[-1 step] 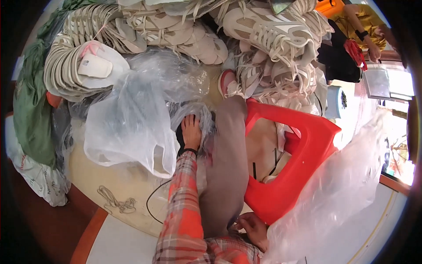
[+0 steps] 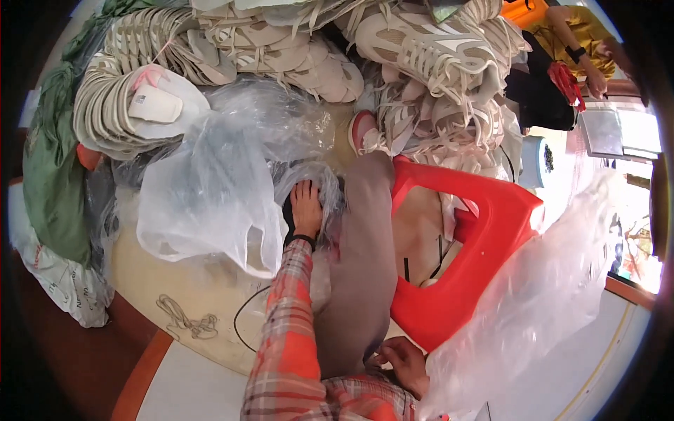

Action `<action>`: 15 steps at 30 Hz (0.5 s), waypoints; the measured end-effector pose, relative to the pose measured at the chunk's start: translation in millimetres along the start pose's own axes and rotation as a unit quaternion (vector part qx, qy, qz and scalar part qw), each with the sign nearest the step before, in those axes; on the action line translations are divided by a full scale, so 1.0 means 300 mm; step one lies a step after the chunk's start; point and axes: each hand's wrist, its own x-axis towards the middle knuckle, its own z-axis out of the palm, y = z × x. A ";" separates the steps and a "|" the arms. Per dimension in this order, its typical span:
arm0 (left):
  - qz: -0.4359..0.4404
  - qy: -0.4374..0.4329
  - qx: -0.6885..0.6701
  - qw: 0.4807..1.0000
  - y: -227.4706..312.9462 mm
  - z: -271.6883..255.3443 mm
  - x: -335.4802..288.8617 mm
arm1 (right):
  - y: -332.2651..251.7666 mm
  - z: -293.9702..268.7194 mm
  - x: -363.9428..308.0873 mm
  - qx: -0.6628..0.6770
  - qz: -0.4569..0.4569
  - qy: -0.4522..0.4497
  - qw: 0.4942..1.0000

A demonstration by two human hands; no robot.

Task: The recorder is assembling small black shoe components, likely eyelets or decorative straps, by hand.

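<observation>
My left hand [image 2: 305, 205], below a plaid sleeve and a dark wristband, lies with fingers stretched over crumpled clear plastic [image 2: 326, 186] and something black, partly hidden under the palm. Left of it spreads a translucent white plastic bag [image 2: 203, 210] with handle holes. My brown-trousered leg [image 2: 358, 259] runs upward beside the hand, ending at a red and white shoe [image 2: 366, 132]. Low in the picture, my right hand [image 2: 406, 365] is curled against the trousers near the plaid shirt hem. Whatever its fingertips pinch is hidden.
Piled beige shoe uppers [image 2: 428, 52] fill the far side, with a nested stack [image 2: 105, 116] at left. A red plastic stool [image 2: 456, 302] stands right of my leg, beside clear sheeting [image 2: 526, 302]. A cord bundle [image 2: 186, 319] lies at lower left. Another person [image 2: 579, 42] is at upper right.
The view has shifted very slightly. Both hands keep their places, and nothing has been picked up or let go.
</observation>
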 end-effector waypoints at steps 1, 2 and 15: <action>0.003 0.008 -0.020 1.000 -0.005 -0.022 0.017 | 0.024 -0.002 0.000 0.000 -0.003 -0.003 1.000; 0.018 0.011 -0.032 0.999 0.007 -0.048 0.024 | 0.045 -0.013 0.002 0.001 -0.021 -0.015 1.000; -0.116 0.190 -0.327 0.919 0.118 -0.632 -0.283 | 0.071 0.017 -0.120 -0.042 -0.130 -0.058 0.989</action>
